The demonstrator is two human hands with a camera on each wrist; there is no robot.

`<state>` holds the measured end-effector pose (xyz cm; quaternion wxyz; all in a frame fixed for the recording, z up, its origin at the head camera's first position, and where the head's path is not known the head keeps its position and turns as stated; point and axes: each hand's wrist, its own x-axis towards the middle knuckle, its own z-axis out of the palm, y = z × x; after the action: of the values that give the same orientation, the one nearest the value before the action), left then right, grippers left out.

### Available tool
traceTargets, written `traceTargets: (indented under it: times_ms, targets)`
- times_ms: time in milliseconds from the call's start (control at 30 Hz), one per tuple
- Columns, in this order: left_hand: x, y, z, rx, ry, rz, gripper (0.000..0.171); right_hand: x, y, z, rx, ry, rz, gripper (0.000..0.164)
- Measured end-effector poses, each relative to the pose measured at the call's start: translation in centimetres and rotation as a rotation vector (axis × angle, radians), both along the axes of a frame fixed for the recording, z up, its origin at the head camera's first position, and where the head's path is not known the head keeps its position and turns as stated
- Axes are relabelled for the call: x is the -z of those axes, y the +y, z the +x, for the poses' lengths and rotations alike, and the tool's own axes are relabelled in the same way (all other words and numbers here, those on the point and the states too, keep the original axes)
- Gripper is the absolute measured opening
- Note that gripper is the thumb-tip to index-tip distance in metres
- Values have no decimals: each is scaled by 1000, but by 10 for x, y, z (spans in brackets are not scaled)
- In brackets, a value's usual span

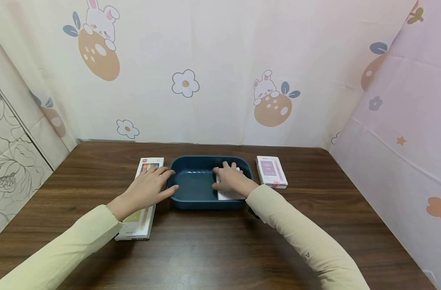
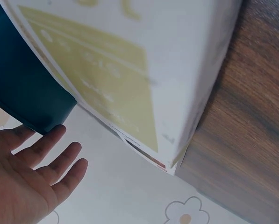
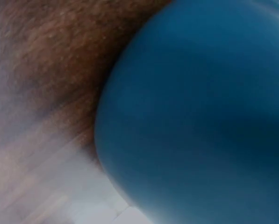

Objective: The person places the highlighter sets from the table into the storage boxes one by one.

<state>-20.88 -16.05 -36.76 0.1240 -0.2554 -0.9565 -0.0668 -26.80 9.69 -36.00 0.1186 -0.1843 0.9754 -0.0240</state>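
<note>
My left hand (image 1: 149, 187) reaches over a long white box (image 1: 133, 229) with a colored-pencil picture on its far end, its fingertips right at the left rim of a dark blue plastic bin (image 1: 191, 204). In the left wrist view, the fingers (image 2: 50, 175) are spread and relaxed beside the bin (image 2: 32, 84), and the long box (image 2: 97, 74) fills the middle. Inside the bin's right end, my right hand (image 1: 232, 179) lies spread over a small white box (image 1: 227, 196) marked 12, covering much of it. Only the bin's outer wall (image 3: 190, 112) shows in the right wrist view.
Another small white box (image 1: 272, 171) with a purple panel lies to the right of the bin on the brown wooden table (image 1: 206, 249). A patterned curtain (image 1: 220, 112) hangs behind the table's back edge, and more fabric (image 1: 405, 153) hangs along the right side.
</note>
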Motion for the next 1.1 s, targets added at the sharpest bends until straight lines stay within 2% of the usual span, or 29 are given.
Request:
traceTargets:
  times_ms: [633, 933, 1100]
  targets:
    - [-1, 1, 1, -10, -11, 1, 56, -1, 0, 5, -8, 7, 6, 53]
    - [-1, 1, 1, -4, -13, 1, 56, 0, 4, 6, -36, 43, -39, 53]
    - [-1, 1, 1, -5, -11, 1, 56, -1, 5, 8, -46, 72, -27, 54]
